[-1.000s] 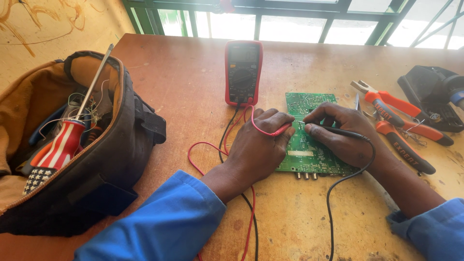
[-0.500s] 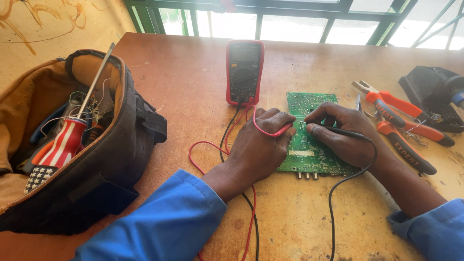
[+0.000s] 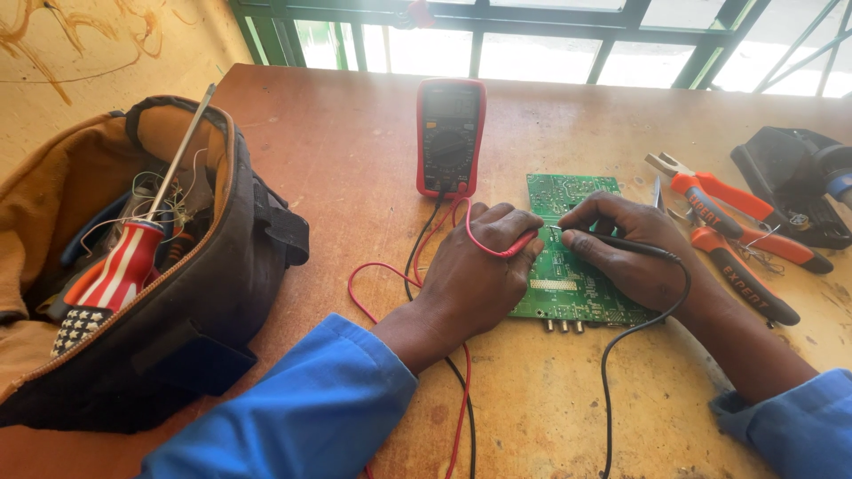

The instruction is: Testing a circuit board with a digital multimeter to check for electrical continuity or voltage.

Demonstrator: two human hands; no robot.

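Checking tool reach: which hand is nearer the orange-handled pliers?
Right. The right hand holds the black probe on the green circuit board, with the orange-handled pliers just to its right. The left hand, with the red probe, sits across the board, further away.

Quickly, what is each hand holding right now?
Left hand: closed on the red probe.
Right hand: closed on the black probe.
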